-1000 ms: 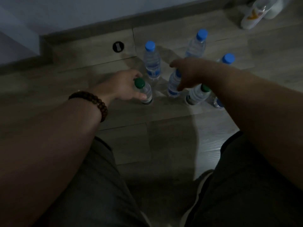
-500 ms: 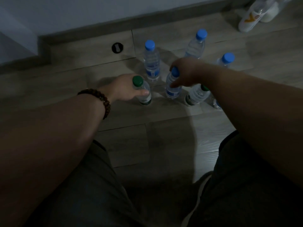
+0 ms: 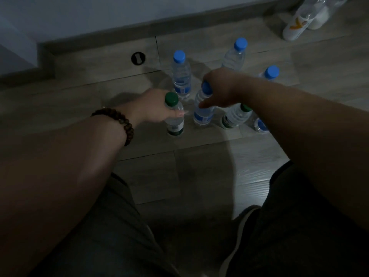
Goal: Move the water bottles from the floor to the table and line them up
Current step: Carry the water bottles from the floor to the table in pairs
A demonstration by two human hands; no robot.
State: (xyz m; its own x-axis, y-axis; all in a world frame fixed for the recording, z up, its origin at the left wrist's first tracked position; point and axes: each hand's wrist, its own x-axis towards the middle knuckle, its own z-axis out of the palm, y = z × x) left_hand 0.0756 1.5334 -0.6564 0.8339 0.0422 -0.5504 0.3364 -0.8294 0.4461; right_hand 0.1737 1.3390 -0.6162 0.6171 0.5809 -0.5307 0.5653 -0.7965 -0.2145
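Several clear water bottles stand on the dim wooden floor. My left hand (image 3: pixel 153 107) grips the green-capped bottle (image 3: pixel 174 118) just below its cap. My right hand (image 3: pixel 221 87) holds the neck of a blue-capped bottle (image 3: pixel 202 112) beside it, thumb across the front. Another green-capped bottle (image 3: pixel 234 116) stands to the right, partly behind my right forearm. Three more blue-capped bottles stand behind: one (image 3: pixel 180 74) at centre, one (image 3: pixel 235 54) farther back, one (image 3: pixel 270 72) at the right, mostly hidden by my arm.
A skirting board (image 3: pixel 139 31) runs along the wall behind the bottles. A round black floor socket (image 3: pixel 138 58) sits to the left. White containers (image 3: pixel 299 21) stand at the top right. My knees and a shoe (image 3: pixel 237 232) fill the bottom.
My right hand has come down and closed on the neck of the blue-capped bottle. My left hand has stayed on the green-capped bottle.
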